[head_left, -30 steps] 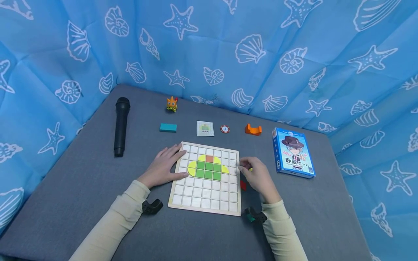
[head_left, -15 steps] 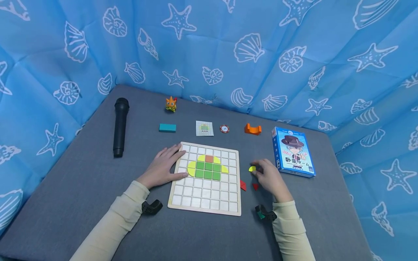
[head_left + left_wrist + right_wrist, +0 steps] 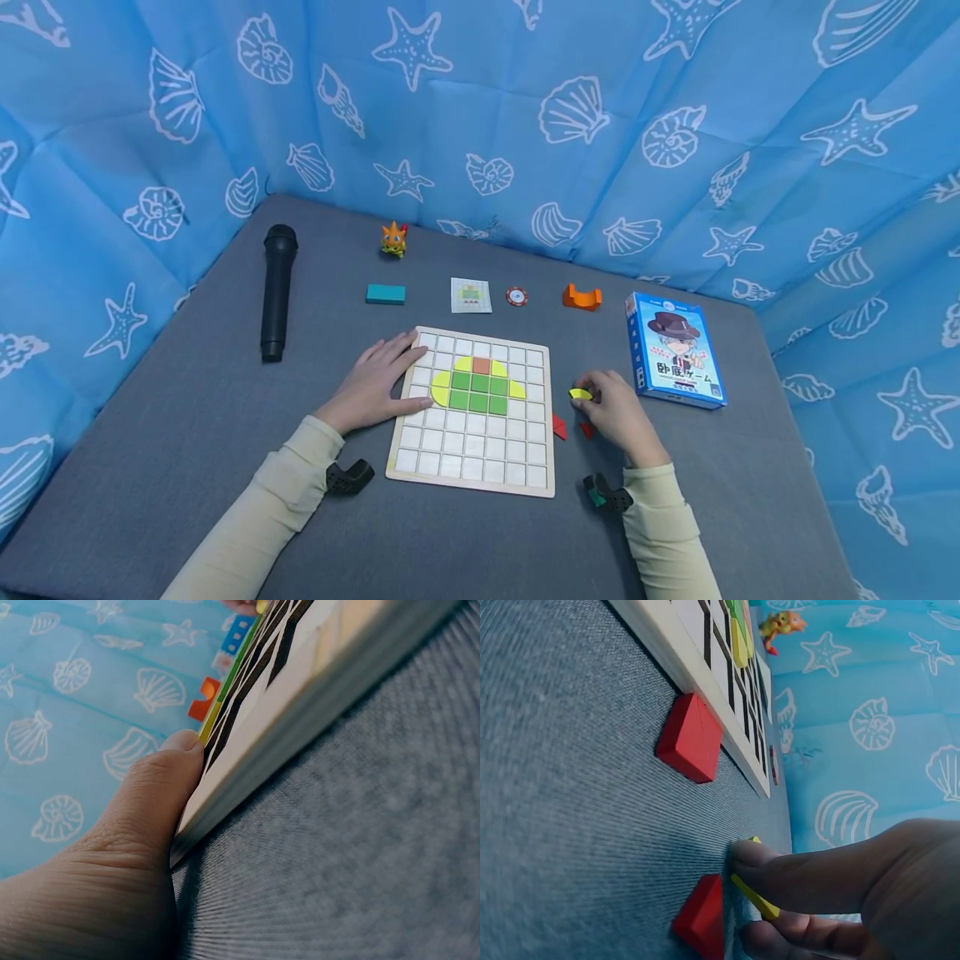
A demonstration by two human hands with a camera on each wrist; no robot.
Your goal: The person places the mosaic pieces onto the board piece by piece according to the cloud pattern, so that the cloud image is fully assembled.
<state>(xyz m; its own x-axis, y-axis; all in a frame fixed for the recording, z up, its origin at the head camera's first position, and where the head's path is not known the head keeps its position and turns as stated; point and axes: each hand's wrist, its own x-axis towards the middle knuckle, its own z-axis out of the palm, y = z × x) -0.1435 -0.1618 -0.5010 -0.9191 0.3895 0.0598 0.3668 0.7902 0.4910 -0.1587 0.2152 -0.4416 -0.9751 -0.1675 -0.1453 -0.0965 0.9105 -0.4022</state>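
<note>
Yellow piece (image 3: 580, 392): a small curved tile, right of centre in the head view, pinched at the fingertips of the right hand (image 3: 617, 414), just right of the board.
Red pieces (image 3: 558, 427): two triangles on the grey table (image 3: 187, 467), between that hand and the board edge.
Puzzle board (image 3: 472, 467): gridded wooden tray, centre frame, bearing green, yellow and orange tiles.
Left hand (image 3: 372, 383): fingers flat, thumb pressed against the board's left edge.
Far row: black microphone (image 3: 277, 290), teal block (image 3: 386, 293), pattern card (image 3: 471, 295), orange holder (image 3: 581, 298), blue game box (image 3: 673, 350).
</note>
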